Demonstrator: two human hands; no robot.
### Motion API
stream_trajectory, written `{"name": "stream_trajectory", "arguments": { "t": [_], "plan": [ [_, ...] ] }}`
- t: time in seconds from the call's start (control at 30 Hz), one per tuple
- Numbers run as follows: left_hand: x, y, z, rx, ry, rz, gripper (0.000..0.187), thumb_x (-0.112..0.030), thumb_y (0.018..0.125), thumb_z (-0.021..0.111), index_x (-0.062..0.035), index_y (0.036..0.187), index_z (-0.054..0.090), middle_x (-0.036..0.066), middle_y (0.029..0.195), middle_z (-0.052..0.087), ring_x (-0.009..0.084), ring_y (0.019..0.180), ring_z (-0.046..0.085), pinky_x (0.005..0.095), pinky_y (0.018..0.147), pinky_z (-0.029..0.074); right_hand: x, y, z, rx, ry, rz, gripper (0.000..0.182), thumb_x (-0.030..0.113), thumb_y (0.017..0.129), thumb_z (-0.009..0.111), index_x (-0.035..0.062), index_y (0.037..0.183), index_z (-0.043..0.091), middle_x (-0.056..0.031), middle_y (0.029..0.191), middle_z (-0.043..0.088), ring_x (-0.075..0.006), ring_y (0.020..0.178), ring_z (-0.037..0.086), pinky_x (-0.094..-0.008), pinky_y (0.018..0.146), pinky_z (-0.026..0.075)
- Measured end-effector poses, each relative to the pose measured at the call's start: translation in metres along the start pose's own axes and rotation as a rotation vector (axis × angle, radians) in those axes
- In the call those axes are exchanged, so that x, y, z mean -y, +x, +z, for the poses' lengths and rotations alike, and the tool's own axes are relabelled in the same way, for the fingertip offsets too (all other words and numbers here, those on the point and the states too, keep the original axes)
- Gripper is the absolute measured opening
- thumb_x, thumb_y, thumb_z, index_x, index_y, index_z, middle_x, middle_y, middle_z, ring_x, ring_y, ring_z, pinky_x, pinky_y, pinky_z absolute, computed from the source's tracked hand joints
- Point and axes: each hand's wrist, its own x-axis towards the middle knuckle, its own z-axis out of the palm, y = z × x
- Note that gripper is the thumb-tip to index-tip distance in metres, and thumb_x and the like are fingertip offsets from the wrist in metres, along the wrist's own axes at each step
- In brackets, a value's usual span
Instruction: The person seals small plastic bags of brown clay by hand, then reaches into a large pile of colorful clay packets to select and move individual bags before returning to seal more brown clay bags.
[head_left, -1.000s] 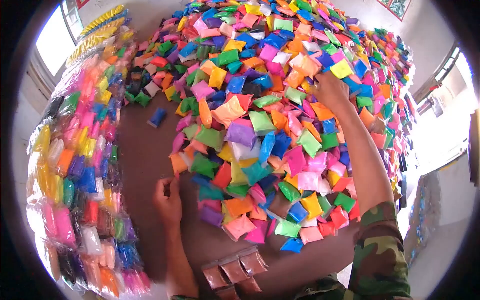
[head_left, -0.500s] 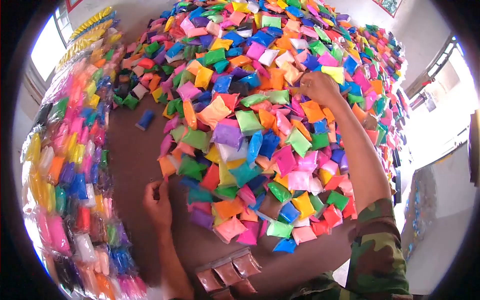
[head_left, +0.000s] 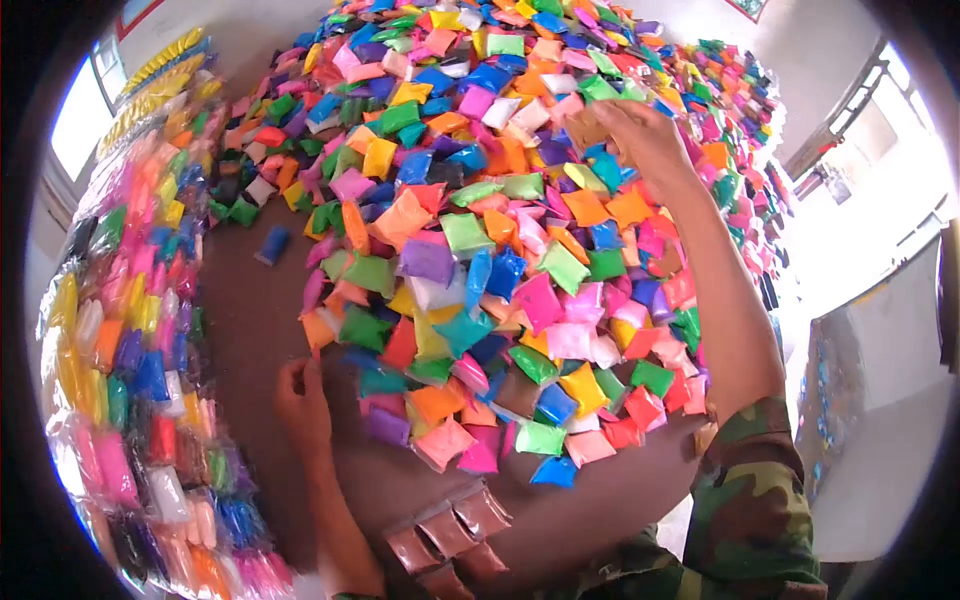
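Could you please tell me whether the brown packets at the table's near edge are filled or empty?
They are filled: the brown packets look plump, with brown contents showing through their clear film.

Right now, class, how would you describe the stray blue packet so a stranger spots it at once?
Find the brown tabletop between the big heap of coloured packets and the bagged packets on the left. Follow it beyond the left hand to a small blue packet. It lies alone on bare tabletop, unlike the piled packets nearby.

Bright window (head_left: 80, 125) at far left, red-edged frame (head_left: 748, 8) beside pale wall (head_left: 795, 70), bright opening (head_left: 875, 235) at right.
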Motion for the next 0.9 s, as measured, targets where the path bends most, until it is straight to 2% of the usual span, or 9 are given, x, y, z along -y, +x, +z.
{"name": "stream_trajectory", "arguments": {
  "t": [0.1, 0.27, 0.37, 0.4, 0.5, 0.67, 0.77, 0.8, 0.9],
  "plan": [
    [0.002, 0.002, -0.003, 0.043, -0.027, 0.066, 0.021, -0.021, 0.104, 0.067, 0.0003, 0.103, 0.069, 0.002, 0.090, 0.066, 0.0100, 0.084, 0.058, 0.0300, 0.075, 0.049, -0.010, -0.032, -0.034, -0.083, -0.046, 0.049, 0.052, 0.047, 0.094, 0.079, 0.0034, 0.123, 0.074, -0.0034, 0.101, 0.073, -0.0095, 0.080, 0.063, -0.0249, 0.064, 0.048],
    [0.030, 0.016, -0.004, 0.039, 0.053, 0.155, 0.024, -0.023, 0.104, 0.067, 0.0010, 0.105, 0.070, 0.003, 0.094, 0.068, 0.0114, 0.087, 0.062, 0.0305, 0.079, 0.052, -0.042, -0.115, -0.116, -0.148, -0.274, 0.149, 0.045, 0.049, 0.093, 0.079, 0.0044, 0.100, 0.080, 0.0005, 0.081, 0.070, -0.0068, 0.074, 0.060, -0.0297, 0.064, 0.049],
    [0.027, 0.013, -0.002, 0.025, 0.120, 0.131, 0.026, -0.024, 0.105, 0.067, 0.0013, 0.107, 0.070, 0.004, 0.098, 0.070, 0.0135, 0.090, 0.063, 0.0319, 0.082, 0.052, -0.036, -0.177, -0.162, -0.093, -0.679, 0.341, 0.041, 0.046, 0.096, 0.077, 0.0051, 0.100, 0.077, 0.0018, 0.082, 0.068, -0.0075, 0.073, 0.059, -0.0270, 0.065, 0.048],
    [0.023, 0.015, -0.001, 0.018, 0.145, 0.102, 0.026, -0.024, 0.105, 0.067, 0.0013, 0.108, 0.070, 0.004, 0.099, 0.071, 0.0143, 0.091, 0.064, 0.0325, 0.082, 0.052, -0.038, -0.198, -0.174, -0.096, -0.594, 0.351, 0.049, 0.053, 0.090, 0.078, 0.0049, 0.098, 0.081, -0.0020, 0.079, 0.070, -0.0109, 0.073, 0.062, -0.0335, 0.066, 0.050],
    [0.040, 0.022, 0.001, 0.015, 0.090, 0.220, 0.029, -0.026, 0.104, 0.068, 0.0016, 0.110, 0.070, 0.006, 0.103, 0.072, 0.0168, 0.096, 0.065, 0.0342, 0.086, 0.052, -0.051, -0.240, -0.208, -0.081, -0.761, 0.386, 0.050, 0.053, 0.089, 0.078, 0.0037, 0.095, 0.081, -0.0044, 0.078, 0.070, -0.0139, 0.072, 0.063, -0.0355, 0.065, 0.051],
    [0.060, 0.033, 0.000, 0.066, 0.029, 0.231, 0.030, -0.026, 0.105, 0.069, 0.0028, 0.110, 0.070, 0.008, 0.104, 0.073, 0.0179, 0.099, 0.066, 0.0349, 0.089, 0.052, -0.091, -0.268, -0.245, -0.196, -0.767, 0.613, 0.054, 0.055, 0.081, 0.084, 0.0017, 0.081, 0.076, -0.0058, 0.074, 0.069, -0.0147, 0.068, 0.062, -0.0362, 0.062, 0.050],
    [0.063, 0.034, 0.000, 0.063, 0.040, 0.260, 0.029, -0.025, 0.105, 0.068, 0.0032, 0.111, 0.069, 0.009, 0.104, 0.073, 0.0187, 0.098, 0.066, 0.0353, 0.089, 0.053, -0.118, -0.266, -0.262, -0.044, -0.857, 0.652, 0.046, 0.049, 0.087, 0.081, 0.0038, 0.094, 0.077, -0.0025, 0.074, 0.068, -0.0108, 0.067, 0.061, -0.0322, 0.061, 0.050],
    [0.063, 0.034, -0.002, 0.062, 0.052, 0.256, 0.029, -0.025, 0.105, 0.068, 0.0033, 0.111, 0.069, 0.009, 0.104, 0.073, 0.0189, 0.098, 0.066, 0.0354, 0.089, 0.053, -0.118, -0.262, -0.258, -0.022, -0.870, 0.663, 0.051, 0.050, 0.087, 0.083, 0.0029, 0.106, 0.077, -0.0078, 0.084, 0.074, -0.0144, 0.076, 0.068, -0.0335, 0.068, 0.055],
    [0.058, 0.031, -0.005, 0.071, 0.101, 0.255, 0.027, -0.023, 0.105, 0.068, 0.0040, 0.111, 0.069, 0.010, 0.103, 0.072, 0.0195, 0.097, 0.066, 0.0352, 0.089, 0.053, -0.133, -0.266, -0.242, -0.249, -0.814, 0.357, 0.059, 0.049, 0.082, 0.086, 0.0013, 0.115, 0.075, -0.0145, 0.104, 0.076, -0.0256, 0.095, 0.073, -0.0392, 0.084, 0.057]
  ]
}}
